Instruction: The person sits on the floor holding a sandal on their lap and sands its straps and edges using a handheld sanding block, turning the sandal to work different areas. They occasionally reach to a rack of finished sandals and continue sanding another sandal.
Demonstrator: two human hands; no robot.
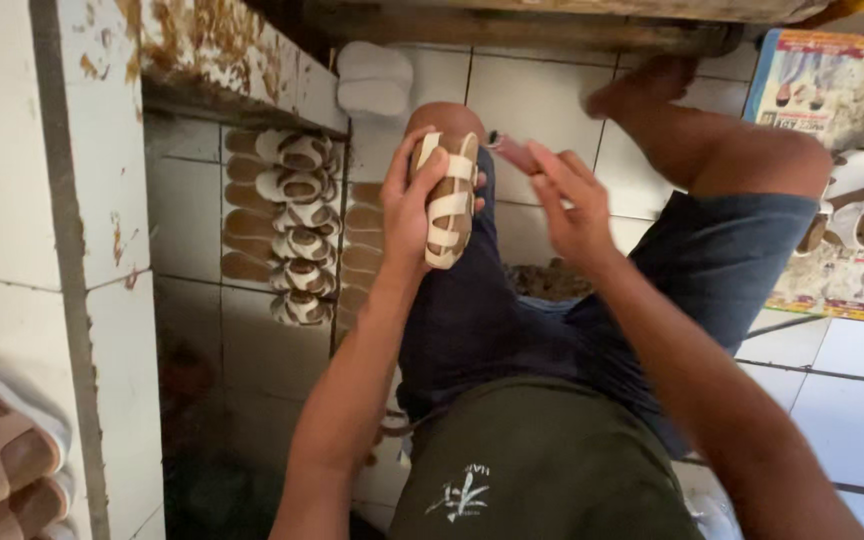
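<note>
My left hand was clenched round a small brown sandal w/ cream straps, centre of frame, long axis running up-down, resting vs my knee. Right hand pinched a slim reddish tool just right of the sandal's top, tip pointing at it, so right was the nearer free hand. Rows of similar sandals lay on the tiled floor, centre-left.
</note>
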